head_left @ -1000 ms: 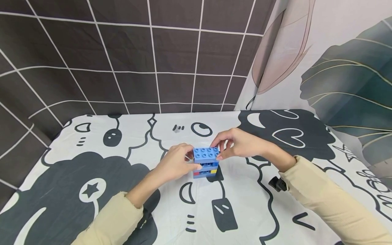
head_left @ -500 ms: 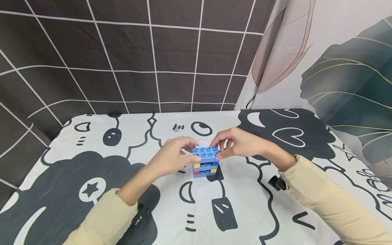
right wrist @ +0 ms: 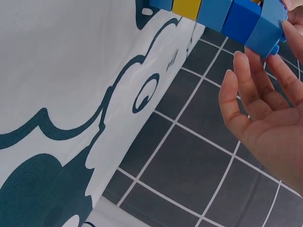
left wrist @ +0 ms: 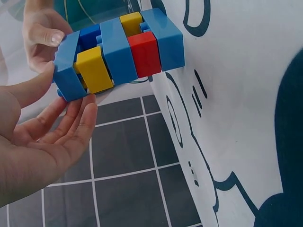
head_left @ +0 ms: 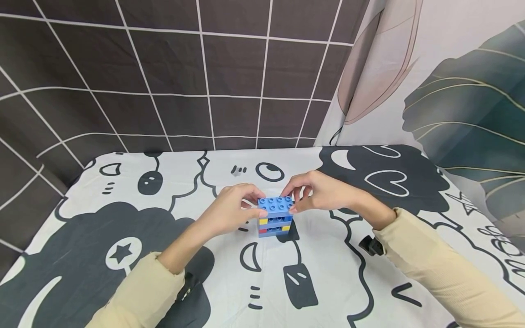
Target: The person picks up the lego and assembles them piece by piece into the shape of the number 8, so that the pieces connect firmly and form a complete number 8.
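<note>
A small tower of toy building bricks (head_left: pixel 275 223) stands upright on the patterned cloth, between both hands. Its top layer is a long light-blue studded brick (head_left: pixel 275 206). My left hand (head_left: pixel 230 208) pinches that brick's left end between thumb and fingers, while my right hand (head_left: pixel 321 192) pinches the right end. Below, blue layers alternate with small bricks. On the left side, seen from the left wrist, are a yellow brick (left wrist: pixel 94 70) and, lower, a red brick (left wrist: pixel 145 54). The right wrist view shows a darker blue brick (right wrist: pixel 242 19) and a yellow brick (right wrist: pixel 186 8).
A white cloth (head_left: pixel 324 255) with black cartoon drawings covers the table. Behind it hangs a dark curtain with a white grid (head_left: pixel 234 68). A leaf-patterned curtain (head_left: pixel 471 105) hangs at the right.
My left hand has moved up from the tower's middle layers to the top brick's left end, uncovering the yellow brick. The right hand and tower have stayed in place.
</note>
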Demonstrator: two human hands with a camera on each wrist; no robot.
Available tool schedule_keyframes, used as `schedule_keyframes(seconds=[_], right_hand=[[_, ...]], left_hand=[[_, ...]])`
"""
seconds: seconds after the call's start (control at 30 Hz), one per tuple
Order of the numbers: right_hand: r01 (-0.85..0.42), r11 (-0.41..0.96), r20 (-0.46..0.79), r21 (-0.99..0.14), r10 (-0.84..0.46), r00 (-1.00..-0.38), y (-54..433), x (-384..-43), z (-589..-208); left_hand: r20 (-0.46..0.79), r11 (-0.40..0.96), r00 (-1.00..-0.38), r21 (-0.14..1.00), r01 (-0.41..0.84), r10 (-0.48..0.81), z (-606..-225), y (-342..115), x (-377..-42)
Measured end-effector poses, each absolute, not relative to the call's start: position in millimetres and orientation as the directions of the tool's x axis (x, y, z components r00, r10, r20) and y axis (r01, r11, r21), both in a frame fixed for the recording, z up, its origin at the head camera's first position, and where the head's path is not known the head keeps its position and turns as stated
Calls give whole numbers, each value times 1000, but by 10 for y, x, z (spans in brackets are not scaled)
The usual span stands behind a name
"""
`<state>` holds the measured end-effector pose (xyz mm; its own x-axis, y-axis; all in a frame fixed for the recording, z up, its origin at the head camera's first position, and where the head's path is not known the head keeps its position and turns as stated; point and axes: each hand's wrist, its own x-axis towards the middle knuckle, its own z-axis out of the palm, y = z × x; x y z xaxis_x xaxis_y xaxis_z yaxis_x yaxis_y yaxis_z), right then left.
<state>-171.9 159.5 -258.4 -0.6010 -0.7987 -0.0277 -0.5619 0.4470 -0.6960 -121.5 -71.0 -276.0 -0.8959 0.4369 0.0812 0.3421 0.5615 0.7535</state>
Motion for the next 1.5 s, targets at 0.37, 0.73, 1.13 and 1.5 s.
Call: schedule_keyframes(seconds=[0.37,0.73,1.13,1.5], right_hand=[[-568,447,-14,-692,-794,-608,1590,-1698,-2593],[-592,462,2,-661,-787,-617,1594,-1663,-2614],[-664,441,74,-604,-798,-598,1591,-1631,-2626],[-650,429,77,-627,-796,-600,1620,-1644,-2653]], left_hand=[[97,559,-895,750,352,435,-2806,-714,-1207],[122,533,-892,764,364,435,-2830,-715,-1195],[128,499,-884,785,367,449,-2859,-729,-1190],[144,495,-881,781,381,451,-2876,-730,-1184]])
